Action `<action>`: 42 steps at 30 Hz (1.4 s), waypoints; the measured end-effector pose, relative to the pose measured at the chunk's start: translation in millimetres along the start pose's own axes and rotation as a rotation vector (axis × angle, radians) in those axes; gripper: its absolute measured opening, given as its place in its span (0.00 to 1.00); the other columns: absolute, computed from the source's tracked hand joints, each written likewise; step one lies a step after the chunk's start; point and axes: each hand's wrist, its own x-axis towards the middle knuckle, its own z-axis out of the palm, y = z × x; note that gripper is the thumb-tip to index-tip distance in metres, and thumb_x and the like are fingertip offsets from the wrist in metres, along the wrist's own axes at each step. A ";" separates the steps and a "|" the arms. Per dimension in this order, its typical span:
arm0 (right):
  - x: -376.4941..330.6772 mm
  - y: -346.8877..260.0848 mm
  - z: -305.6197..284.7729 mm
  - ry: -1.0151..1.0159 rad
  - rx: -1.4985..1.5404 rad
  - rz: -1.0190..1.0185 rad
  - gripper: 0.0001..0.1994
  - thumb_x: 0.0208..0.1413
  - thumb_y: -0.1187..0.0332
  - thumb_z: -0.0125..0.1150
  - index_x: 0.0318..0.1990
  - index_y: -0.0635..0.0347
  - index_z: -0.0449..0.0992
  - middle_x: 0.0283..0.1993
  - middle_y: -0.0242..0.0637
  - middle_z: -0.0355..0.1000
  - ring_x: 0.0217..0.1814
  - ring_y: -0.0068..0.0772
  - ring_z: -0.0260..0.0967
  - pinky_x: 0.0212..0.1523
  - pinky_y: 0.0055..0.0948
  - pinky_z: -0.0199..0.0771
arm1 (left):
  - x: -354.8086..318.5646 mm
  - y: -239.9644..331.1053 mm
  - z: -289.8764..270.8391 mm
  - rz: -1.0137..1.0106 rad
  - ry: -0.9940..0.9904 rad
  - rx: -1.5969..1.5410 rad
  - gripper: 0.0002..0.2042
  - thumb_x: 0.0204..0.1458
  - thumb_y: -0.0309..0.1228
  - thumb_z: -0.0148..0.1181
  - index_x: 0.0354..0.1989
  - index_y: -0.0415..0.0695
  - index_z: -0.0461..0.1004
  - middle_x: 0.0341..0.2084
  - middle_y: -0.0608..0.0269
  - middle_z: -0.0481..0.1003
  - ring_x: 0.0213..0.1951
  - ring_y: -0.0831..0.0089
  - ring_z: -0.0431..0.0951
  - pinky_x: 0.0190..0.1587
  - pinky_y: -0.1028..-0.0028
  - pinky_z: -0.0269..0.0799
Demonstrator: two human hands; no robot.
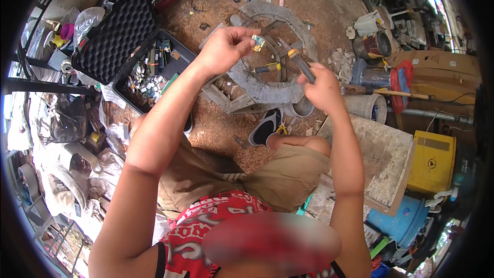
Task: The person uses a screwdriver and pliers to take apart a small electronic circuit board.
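Observation:
My left hand (226, 47) is raised in front of me and pinches a small metallic part (258, 42) between thumb and fingertips. My right hand (321, 88) is closed round the dark handle of a slim tool (301, 64), whose yellow-banded tip points up toward the small part. The two hands are close together, a short gap between part and tool tip. Below them, on the dirt floor, lies a grey ring-shaped frame (267, 90) with a yellow-handled screwdriver (271, 67) inside it.
An open black case (131, 41) with foam lid and several small parts sits on the floor at left. A yellow box (432, 162), a blue bucket (401, 221), a grey slab (381, 159) and paint cans (373, 46) stand at right. My foot in a black sandal (265, 127) rests below the ring.

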 end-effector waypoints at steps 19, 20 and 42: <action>21.8 12.0 27.3 0.216 -0.715 -0.205 0.11 0.53 0.74 0.54 0.41 0.66 0.80 0.76 0.40 0.45 0.76 0.43 0.45 0.70 0.55 0.46 | 4.0 -21.3 24.8 0.255 -0.069 0.694 0.27 0.50 0.22 0.53 0.62 0.53 0.67 0.39 0.43 0.77 0.41 0.44 0.77 0.44 0.54 0.73; 17.9 6.9 25.0 0.221 -0.719 -0.215 0.11 0.54 0.73 0.53 0.40 0.67 0.80 0.76 0.39 0.46 0.76 0.43 0.46 0.69 0.55 0.46 | 6.0 -23.3 30.9 0.267 -0.092 0.724 0.28 0.51 0.23 0.53 0.64 0.54 0.65 0.40 0.46 0.78 0.40 0.46 0.78 0.44 0.55 0.74; -15.2 17.6 145.5 0.244 0.227 -0.149 0.11 0.49 0.65 0.66 0.33 0.65 0.79 0.47 0.48 0.72 0.46 0.53 0.72 0.49 0.40 0.73 | 29.6 -29.4 4.7 -0.052 0.217 -0.192 0.13 0.58 0.27 0.57 0.50 0.40 0.75 0.31 0.66 0.78 0.32 0.80 0.78 0.41 0.77 0.76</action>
